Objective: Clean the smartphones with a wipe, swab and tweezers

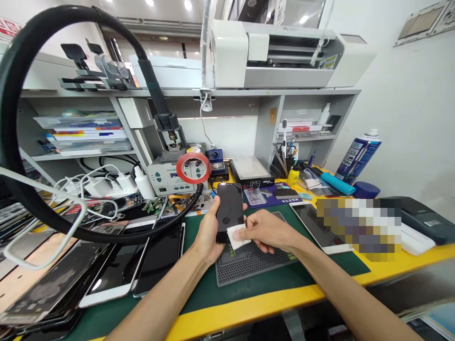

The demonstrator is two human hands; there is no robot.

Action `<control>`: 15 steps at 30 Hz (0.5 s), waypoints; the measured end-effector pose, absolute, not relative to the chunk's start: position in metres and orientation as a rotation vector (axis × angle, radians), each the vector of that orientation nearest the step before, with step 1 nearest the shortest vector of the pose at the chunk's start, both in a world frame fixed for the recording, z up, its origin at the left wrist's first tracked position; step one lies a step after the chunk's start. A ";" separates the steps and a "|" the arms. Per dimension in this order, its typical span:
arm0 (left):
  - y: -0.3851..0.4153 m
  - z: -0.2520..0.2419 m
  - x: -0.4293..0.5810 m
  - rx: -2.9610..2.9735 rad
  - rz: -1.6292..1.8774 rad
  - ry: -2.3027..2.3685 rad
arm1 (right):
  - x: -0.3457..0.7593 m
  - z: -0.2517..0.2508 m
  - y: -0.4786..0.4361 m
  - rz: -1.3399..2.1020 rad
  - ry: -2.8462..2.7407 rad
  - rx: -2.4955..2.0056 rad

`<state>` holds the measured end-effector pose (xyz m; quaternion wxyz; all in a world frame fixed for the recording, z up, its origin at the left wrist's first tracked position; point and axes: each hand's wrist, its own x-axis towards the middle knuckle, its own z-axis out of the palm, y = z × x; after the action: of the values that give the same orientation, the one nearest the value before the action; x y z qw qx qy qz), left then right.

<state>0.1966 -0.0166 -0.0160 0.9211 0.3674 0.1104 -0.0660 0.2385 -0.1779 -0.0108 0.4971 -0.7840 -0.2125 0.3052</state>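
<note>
A black smartphone (230, 206) is held upright, tilted back, in my left hand (209, 229), whose fingers wrap around its back and edges. My right hand (265, 229) pinches a small white wipe (237, 237) between thumb and fingers. The wipe touches the lower right corner of the phone. Beneath both hands lies a grey perforated work mat (227, 277) on the green desk mat (263, 283). Part of my left fingers is hidden behind the phone.
Several tablets and screens, including a white-edged tablet (115, 270), lie stacked at left. A thick black hose (10, 118) loops overhead to a grey station (159, 175) with red tape (194, 168). At right are a white tablet (320, 227) and a blue spray can (358, 156).
</note>
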 end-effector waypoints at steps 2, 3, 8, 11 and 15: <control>-0.017 -0.018 0.197 0.753 -0.135 0.200 | 0.240 -0.010 -0.176 0.684 -0.474 -1.905; -0.018 -0.020 0.197 0.756 -0.133 0.184 | 0.241 -0.010 -0.176 0.645 -0.448 -1.910; -0.024 -0.027 0.193 0.824 -0.184 0.154 | 0.252 -0.012 -0.174 0.345 -0.315 -1.864; -0.029 -0.027 0.188 0.867 -0.238 0.131 | 0.261 -0.013 -0.177 0.175 -0.251 -1.800; -0.036 -0.022 0.182 0.866 -0.261 0.074 | 0.266 -0.010 -0.179 0.207 -0.225 -1.748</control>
<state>0.1818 -0.0357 -0.0216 0.8988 0.4183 0.0359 -0.1260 0.2664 -0.1787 -0.0095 0.6315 -0.7638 -0.0984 0.0906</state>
